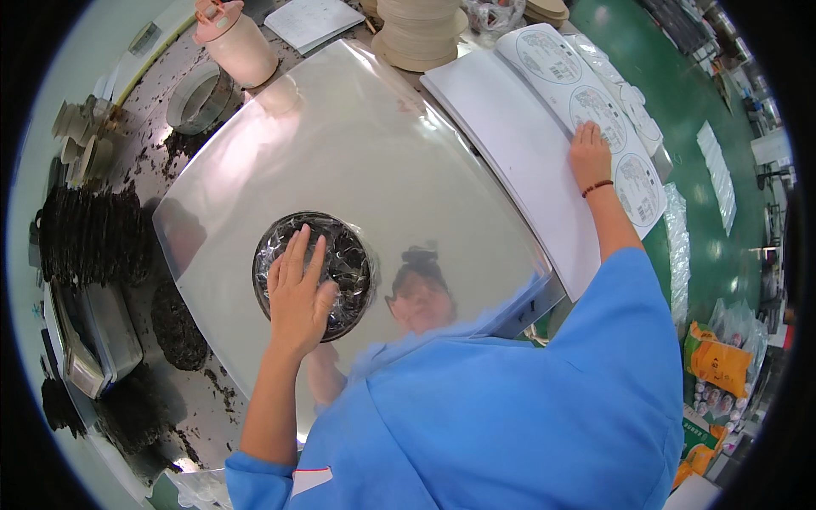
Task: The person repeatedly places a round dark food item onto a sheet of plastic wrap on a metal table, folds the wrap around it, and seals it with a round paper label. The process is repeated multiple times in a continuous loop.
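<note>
My left hand [298, 299] lies flat on a round dark cake of pressed material [347, 255] covered in crinkled clear film, its fingers a little apart. The cake rests on a shiny, reflective metal sheet [357, 146]. Out to the right, my right hand [590, 156] touches a sheet of round printed labels [542, 56], fingertips on the middle label. Its thumb is hidden, so I cannot tell whether it pinches the sheet. The label sheet lies partly over a stack of plain white paper [510, 146].
A pink bottle [245, 54], a clear round container [201, 99] and stacked tan discs [417, 32] stand at the back. Stacked dark cakes [92, 236], a loose dark cake [178, 328] and a metal tray [115, 325] are at left. Dark crumbs litter the table [143, 137].
</note>
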### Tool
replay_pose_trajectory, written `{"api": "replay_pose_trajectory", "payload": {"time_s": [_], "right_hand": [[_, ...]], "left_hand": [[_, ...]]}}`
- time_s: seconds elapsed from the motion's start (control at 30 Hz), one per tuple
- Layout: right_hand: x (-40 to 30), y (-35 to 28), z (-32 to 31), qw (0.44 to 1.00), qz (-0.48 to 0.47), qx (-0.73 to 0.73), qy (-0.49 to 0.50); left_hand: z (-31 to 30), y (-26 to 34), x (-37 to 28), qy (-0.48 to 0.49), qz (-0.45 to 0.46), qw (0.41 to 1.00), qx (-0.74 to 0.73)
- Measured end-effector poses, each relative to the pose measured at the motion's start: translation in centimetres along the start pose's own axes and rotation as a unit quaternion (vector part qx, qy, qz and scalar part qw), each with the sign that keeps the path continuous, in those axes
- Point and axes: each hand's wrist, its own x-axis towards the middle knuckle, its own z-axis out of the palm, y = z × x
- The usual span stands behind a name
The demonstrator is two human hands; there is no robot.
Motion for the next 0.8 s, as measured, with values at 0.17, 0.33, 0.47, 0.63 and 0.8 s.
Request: {"api": "replay_pose_trajectory", "payload": {"time_s": [0.17,0.33,0.47,0.63,0.8], "right_hand": [[1.1,1.6,0.2,0.987,0.010,0.157,0.005],[0.6,13.6,7.6,0.900,0.253,0.241,-0.261],[-1.6,25.2,4.1,0.889,0.269,0.089,-0.359],[8.2,6.7,-17.1,0.888,0.113,0.437,0.087],[2.3,-14.8,-33.9,0.706,-0.281,0.648,0.054]], "left_hand": [[1.1,-0.4,0.3,0.047,-0.059,0.993,-0.091],[0.6,0.3,0.0,0.156,-0.118,0.962,-0.193],[2.0,-0.4,0.1,0.202,-0.085,0.956,-0.196],[1.1,-0.4,-1.6,0.226,-0.014,0.974,-0.008],[1.7,-0.9,-4.5,0.174,-0.011,0.985,-0.014]]}}
